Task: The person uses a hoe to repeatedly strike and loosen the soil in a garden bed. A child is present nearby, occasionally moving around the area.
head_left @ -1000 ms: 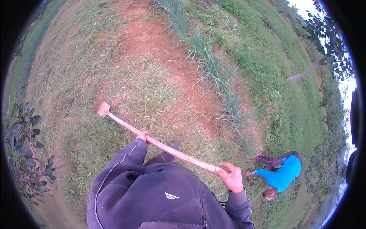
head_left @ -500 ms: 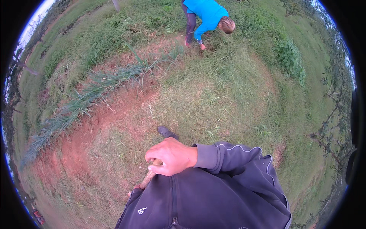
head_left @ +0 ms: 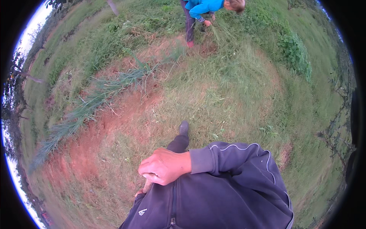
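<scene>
Head view: the right hand is curled over the upper end of a wooden tool handle, its fingers clamped around the wood and the thumb lying along the near side. From those fingers the handle slants down and to the left, then passes out of sight behind the dark zip-up jacket. Just below the right fingers, a small part of the left hand shows beside the handle; most of it is hidden, so I cannot tell how its fingers are closed.

Just beyond the right fingers, a dark trouser leg runs to a grey boot on flattened, partly dry grass. Ahead and to the left of the fingers lies a strip of bare reddish soil, and on its far side a row of leek-like plants leans over it.

Well ahead of the fingers and slightly to the right, a co-worker in a blue top bends down, both hands at long grass stems. Farther right of the fingers stands a broad-leaved bush.
</scene>
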The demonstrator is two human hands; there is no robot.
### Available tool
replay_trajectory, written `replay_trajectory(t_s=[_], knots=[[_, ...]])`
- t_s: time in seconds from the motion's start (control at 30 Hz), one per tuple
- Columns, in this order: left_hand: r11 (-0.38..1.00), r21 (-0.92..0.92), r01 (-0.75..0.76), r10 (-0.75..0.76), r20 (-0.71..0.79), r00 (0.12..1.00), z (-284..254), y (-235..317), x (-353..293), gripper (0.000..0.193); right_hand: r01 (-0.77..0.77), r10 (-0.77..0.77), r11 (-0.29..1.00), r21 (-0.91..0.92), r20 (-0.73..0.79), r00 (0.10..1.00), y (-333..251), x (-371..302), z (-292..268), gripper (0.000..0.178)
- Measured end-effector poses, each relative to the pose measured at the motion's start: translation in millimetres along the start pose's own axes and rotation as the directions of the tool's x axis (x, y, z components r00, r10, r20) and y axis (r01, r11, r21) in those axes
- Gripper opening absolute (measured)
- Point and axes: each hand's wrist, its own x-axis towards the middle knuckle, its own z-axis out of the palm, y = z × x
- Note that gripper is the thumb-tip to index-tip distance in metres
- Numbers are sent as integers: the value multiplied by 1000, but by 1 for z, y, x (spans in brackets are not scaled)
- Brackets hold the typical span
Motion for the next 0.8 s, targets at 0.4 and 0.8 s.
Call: replay_trajectory(t_s=[0.4,0.8], knots=[[997,51,57,-56,-27,998,204,-44,-22,11,-566,570,806,174,-487,662,138,-39,-230,17],[954,279,-113,9,347,938,355,-125,-98,12,-498,367,859,117,-818,442,-4,-174,-313,29]])
